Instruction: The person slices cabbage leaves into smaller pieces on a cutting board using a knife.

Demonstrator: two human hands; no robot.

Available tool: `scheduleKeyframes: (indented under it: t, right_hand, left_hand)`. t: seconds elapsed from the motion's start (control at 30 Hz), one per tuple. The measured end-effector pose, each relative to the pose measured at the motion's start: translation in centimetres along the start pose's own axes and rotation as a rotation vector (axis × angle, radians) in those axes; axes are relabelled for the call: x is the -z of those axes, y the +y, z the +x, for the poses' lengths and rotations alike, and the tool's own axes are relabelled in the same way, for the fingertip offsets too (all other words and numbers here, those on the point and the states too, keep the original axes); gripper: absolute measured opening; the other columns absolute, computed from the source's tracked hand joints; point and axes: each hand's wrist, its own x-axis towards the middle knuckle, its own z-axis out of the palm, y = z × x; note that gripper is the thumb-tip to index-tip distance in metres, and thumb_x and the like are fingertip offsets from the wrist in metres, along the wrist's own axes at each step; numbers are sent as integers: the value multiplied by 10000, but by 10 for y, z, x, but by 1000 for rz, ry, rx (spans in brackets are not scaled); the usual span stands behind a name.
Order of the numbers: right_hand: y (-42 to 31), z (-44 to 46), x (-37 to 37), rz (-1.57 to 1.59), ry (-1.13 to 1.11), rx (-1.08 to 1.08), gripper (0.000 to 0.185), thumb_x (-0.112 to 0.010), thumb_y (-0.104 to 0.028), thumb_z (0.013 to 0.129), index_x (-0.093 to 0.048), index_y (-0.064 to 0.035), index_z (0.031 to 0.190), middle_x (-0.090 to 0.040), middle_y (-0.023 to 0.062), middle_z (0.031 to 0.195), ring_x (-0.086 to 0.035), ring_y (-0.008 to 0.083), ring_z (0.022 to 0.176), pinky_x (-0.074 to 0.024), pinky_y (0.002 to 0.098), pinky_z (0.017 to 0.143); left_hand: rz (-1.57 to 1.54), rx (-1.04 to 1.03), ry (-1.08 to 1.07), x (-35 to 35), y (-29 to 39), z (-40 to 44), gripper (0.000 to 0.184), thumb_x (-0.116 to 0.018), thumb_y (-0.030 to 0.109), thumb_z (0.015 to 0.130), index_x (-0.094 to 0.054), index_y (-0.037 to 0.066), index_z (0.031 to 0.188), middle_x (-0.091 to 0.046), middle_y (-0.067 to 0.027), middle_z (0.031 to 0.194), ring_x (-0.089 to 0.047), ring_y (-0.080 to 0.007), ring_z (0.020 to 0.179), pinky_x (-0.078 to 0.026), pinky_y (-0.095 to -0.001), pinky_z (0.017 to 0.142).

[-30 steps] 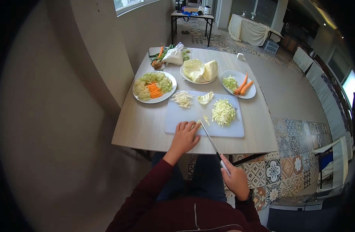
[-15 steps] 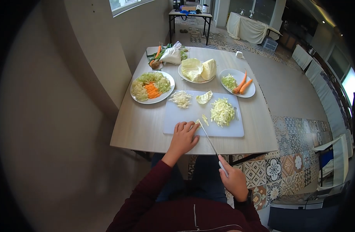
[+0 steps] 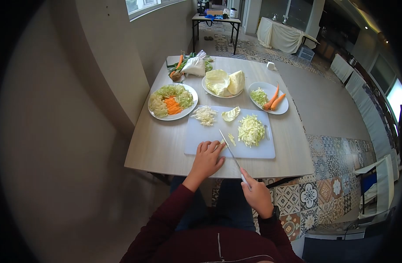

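Observation:
My right hand (image 3: 257,196) is closed round the white handle of a kitchen knife (image 3: 232,153). The blade slants forward and left over the white cutting board (image 3: 194,147), close beside my left fingertips. On the front part of the board, my left hand (image 3: 206,161) has its bent fingers pressed on a small piece of cabbage (image 3: 223,143), mostly hidden beneath them. A few cut strips (image 3: 231,140) lie just right of the blade. Further right is a heap of shredded cabbage (image 3: 251,131). A paler shredded pile (image 3: 204,115) and a cabbage leaf (image 3: 230,114) lie toward the back.
Behind the board stand a plate of shredded vegetables (image 3: 191,109), a plate of cabbage pieces (image 3: 212,92) and a plate with carrots (image 3: 276,101). A plastic bag (image 3: 194,67) and vegetables sit at the table's far left. The wall (image 3: 100,87) runs along the left.
The knife has slid forward and slightly left, with my right hand following. My left hand stays on the cabbage piece. The whole view has shifted slightly.

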Motion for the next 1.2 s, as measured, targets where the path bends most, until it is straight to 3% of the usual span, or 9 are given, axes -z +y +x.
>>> scheduleKeyframes:
  t: [0.37, 0.67, 1.03, 1.2]
  right_hand:
    - [-4, -27, 25, 43, 0, -31, 518, -605, -278, 950, -539, -318, 1462, -714, 215, 876, -683, 441, 805, -550, 515, 722]
    - [0, -25, 19, 93, 33, -51, 497, -600, -271, 955, -556, -297, 1450, -713, 234, 949, -682, 445, 855, -553, 509, 754]
    - [-3, -28, 25, 80, 19, -88, 499, -594, -265, 964, -547, -257, 1461, -710, 243, 919, -678, 454, 849, -544, 508, 747]
    - [0, -30, 22, 106, 44, -29, 504, -596, -262, 963, -544, -261, 1464, -711, 242, 916, -679, 452, 836, -542, 511, 747]
  left_hand:
    - [-12, -7, 5, 0, 0, 0, 518, -682, 256, 874, -583, 129, 1366, -569, -83, 1301, -494, -313, 1231, -338, -486, 1108]
    - [-30, -6, 17, 0, 0, -1, 543, -700, 229, 854, -575, 150, 1376, -578, -70, 1302, -492, -324, 1228, -355, -464, 1085]
    - [-101, 7, 97, 1, 1, -1, 458, -690, 233, 861, -600, 90, 1287, -556, -105, 1322, -494, -318, 1234, -365, -461, 1089]
    - [-52, -14, 31, 3, 1, -1, 449, -684, 221, 865, -602, 85, 1285, -574, -98, 1314, -501, -319, 1226, -367, -460, 1087]
